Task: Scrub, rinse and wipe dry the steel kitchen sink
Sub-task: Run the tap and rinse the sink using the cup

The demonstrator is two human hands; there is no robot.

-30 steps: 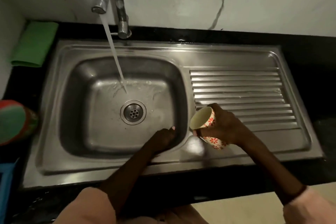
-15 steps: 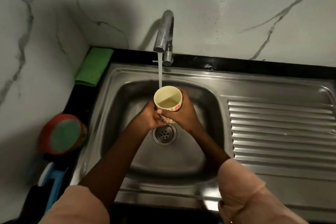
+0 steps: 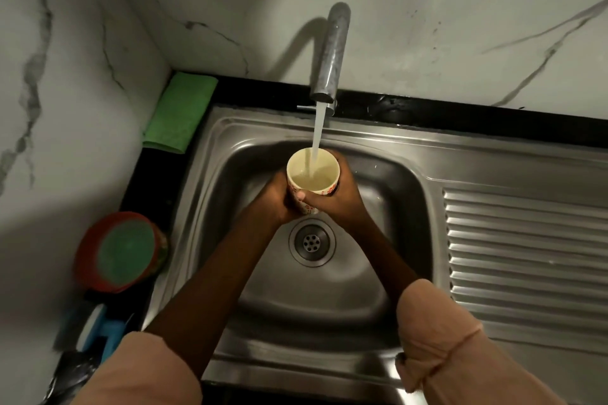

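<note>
cup [image 3: 312, 174] cream, red floral print | cloth [image 3: 180, 112] green | sink [image 3: 411, 154] steel-grey | sleeves [image 3: 437, 339] peach

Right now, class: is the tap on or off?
On. A stream runs from the tap into the cup held by both hands over the sink.

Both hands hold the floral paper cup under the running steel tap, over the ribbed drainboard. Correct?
Not quite. In the head view both the left hand and right hand hold the floral paper cup under the running steel tap, but over the steel sink basin, not the ribbed drainboard.
</note>
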